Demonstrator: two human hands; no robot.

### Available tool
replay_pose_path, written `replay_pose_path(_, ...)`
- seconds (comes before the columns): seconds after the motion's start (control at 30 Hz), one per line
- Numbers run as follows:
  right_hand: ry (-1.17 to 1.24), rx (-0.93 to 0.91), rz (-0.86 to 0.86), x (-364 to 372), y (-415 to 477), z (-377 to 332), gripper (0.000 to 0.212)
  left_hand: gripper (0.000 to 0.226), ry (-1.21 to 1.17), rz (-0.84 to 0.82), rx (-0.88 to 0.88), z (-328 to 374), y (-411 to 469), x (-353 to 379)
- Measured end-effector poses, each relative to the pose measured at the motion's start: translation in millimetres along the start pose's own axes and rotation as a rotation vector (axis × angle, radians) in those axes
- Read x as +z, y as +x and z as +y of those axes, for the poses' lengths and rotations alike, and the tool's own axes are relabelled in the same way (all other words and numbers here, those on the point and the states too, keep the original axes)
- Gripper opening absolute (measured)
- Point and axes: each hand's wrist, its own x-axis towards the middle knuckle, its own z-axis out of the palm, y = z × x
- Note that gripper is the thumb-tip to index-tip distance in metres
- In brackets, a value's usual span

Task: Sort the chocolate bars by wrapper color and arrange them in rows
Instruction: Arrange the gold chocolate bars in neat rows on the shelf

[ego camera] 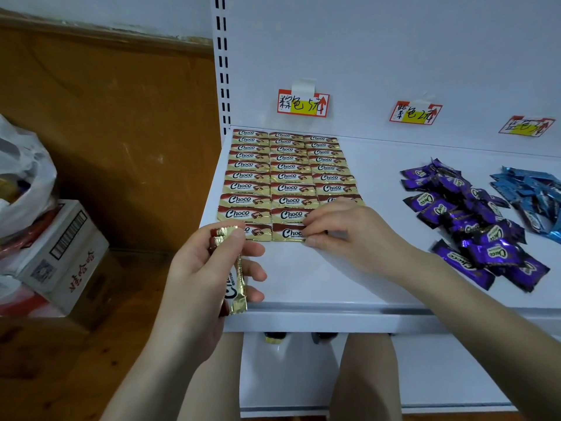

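Several brown-and-gold Choco bars (287, 177) lie in three neat columns on the white shelf (303, 275), at its left end. My right hand (343, 235) rests at the near end of those columns, fingertips pinching the edge of the nearest brown bar (287, 233) in the middle column. My left hand (203, 268) hovers over the shelf's front left corner, holding a small stack of brown-and-gold bars (233, 275) upright. A loose heap of purple bars (473, 220) sits to the right. Further right lies a pile of blue bars (534, 199).
Three price labels (303, 103) hang on the back panel above the piles. A cardboard box (63, 256) and a white plastic bag (21, 174) stand on the wooden floor at left. The slotted shelf upright (223, 65) rises at the shelf's left edge. My knees show below the shelf.
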Motion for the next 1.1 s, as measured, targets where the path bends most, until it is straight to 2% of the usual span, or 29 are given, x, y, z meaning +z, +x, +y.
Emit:
replay_pose_path(0.7,-0.026,0.036,-0.045,-5.8,1.8,-6.1,0.021,0.019,-0.003,-0.025,0.001,-0.5,-2.7,-0.8)
replay_pose_path(0.8,-0.04,0.032,-0.052,-5.4,1.8,-5.1,0.02,0.015,-0.043,0.005,-0.049,1.8,-1.7,0.9)
replay_pose_path(0.93,-0.054,0.035,-0.065,-6.1,2.3,-5.5,0.021,0.021,-0.187,0.034,-0.224,4.6,6.4,2.2)
replay_pose_path(1.1,-0.062,0.045,-0.074,-8.5,3.6,-8.4,0.025,0.026,-0.175,0.028,-0.208,5.3,3.1,1.3)
